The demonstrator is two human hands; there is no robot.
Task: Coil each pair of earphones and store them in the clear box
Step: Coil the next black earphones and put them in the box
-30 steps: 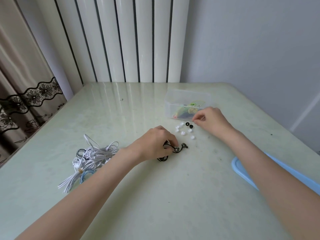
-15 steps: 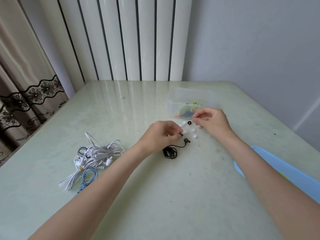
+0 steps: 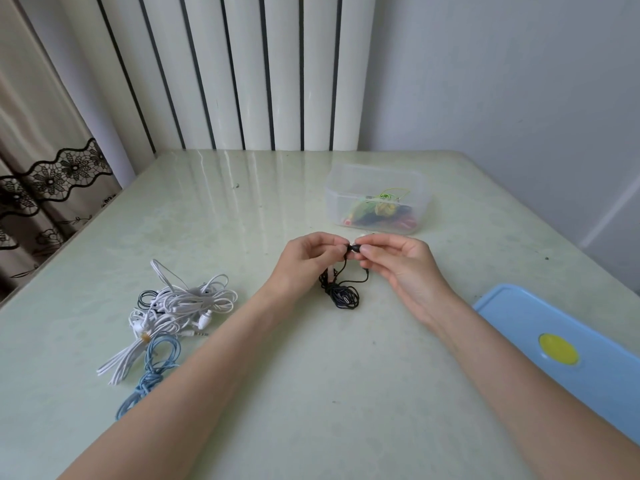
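Observation:
My left hand [image 3: 308, 259] and my right hand [image 3: 398, 261] meet at the table's middle, fingertips together, both pinching one earbud of the black earphones [image 3: 343, 294]. The coiled black cable hangs from my fingers and rests on the table below them. The clear box [image 3: 375, 178] stands just behind my hands, holding coiled green, red and dark earphones. A tangle of white earphones [image 3: 183, 303] lies to the left, with a blue pair [image 3: 156, 365] in front of it and a dark pair partly hidden beneath.
A light blue lid [image 3: 568, 344] with a yellow spot lies at the right edge of the pale green table [image 3: 311, 393]. Small white ear tips peek out behind my hands. A curtain hangs at the left; white wall panels stand behind.
My two hands have come together over the black earphones, lifting one earbud between them. Earlier they were apart, the right one among the loose ear tips by the box.

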